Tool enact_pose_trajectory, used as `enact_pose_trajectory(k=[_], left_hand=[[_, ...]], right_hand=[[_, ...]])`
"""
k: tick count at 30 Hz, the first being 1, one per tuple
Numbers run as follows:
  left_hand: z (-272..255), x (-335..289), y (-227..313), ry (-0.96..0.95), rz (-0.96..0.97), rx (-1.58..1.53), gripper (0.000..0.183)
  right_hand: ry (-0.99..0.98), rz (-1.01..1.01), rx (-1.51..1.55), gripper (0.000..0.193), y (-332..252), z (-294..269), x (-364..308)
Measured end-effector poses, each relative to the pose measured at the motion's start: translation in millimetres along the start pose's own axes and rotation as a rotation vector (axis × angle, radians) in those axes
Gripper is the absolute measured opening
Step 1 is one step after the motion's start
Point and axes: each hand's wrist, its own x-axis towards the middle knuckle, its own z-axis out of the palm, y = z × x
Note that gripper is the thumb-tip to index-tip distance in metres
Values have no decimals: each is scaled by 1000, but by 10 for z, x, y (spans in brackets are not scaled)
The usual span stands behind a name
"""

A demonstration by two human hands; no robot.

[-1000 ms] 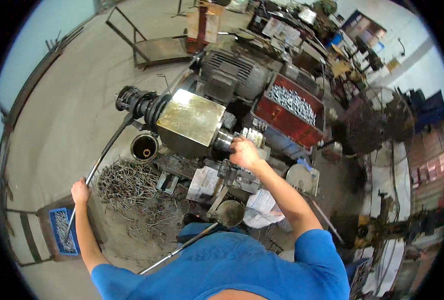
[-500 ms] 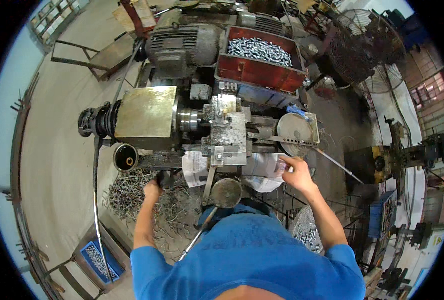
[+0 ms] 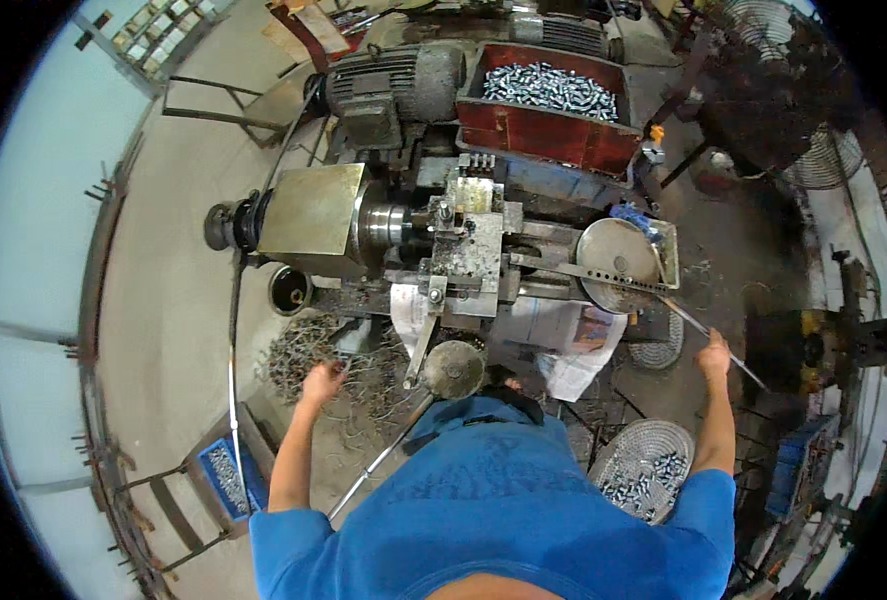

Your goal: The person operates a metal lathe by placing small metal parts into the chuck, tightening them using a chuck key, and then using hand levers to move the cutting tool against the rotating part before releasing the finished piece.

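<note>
My right hand (image 3: pixel 714 356) is closed round the long metal lever (image 3: pixel 684 315), whose perforated bar (image 3: pixel 574 268) crosses a round metal disc at the right of the lathe-like machine (image 3: pixel 469 250). At the left, my left hand (image 3: pixel 324 383) is held above a heap of curly metal shavings (image 3: pixel 304 355), its fingers bent together; what they hold, if anything, is too small to make out. Just beyond it is a grey block-like piece (image 3: pixel 361 336). Newspaper sheets (image 3: pixel 549 325) lie under the machine's near side.
A red bin (image 3: pixel 554 135) of small metal parts stands behind the machine beside a motor (image 3: pixel 399 85). Near my right arm is a woven basket (image 3: pixel 654 440) with similar parts. A blue tray (image 3: pixel 229 478) sits at lower left, and a round-ended lever (image 3: pixel 454 370) juts toward me.
My right hand has left the newspaper and moved right onto the lever. My left hand has drawn away from the dark piece over the shavings. The whole view has shifted.
</note>
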Motion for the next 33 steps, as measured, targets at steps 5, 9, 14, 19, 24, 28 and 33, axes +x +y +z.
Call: enact_pose_trajectory(k=[5,9,14,19,24,28,33], left_hand=[[123,-899,735,-188,216,-542,41],[197,-1371,1403,-184,201,-286,39],[506,-1304,1400,-76,118,-21,31],[704,-1242,1182,-31,153,-71,21],[700,-1235,1233,-9,130,-77,21],[658,-1242,1248,10,106,-52,22],[661,-1308,1205,-20,62,-6,21]], right_hand=[[85,55,65,30,137,441,32],[140,86,172,23,-14,562,-669],[6,246,412,32,-814,284,-1731],[8,321,609,31,-1232,245,-2061],[37,296,623,28,-1268,406,-2140],[31,258,638,26,-1282,304,-2130],[92,199,400,32,-810,362,-1710]])
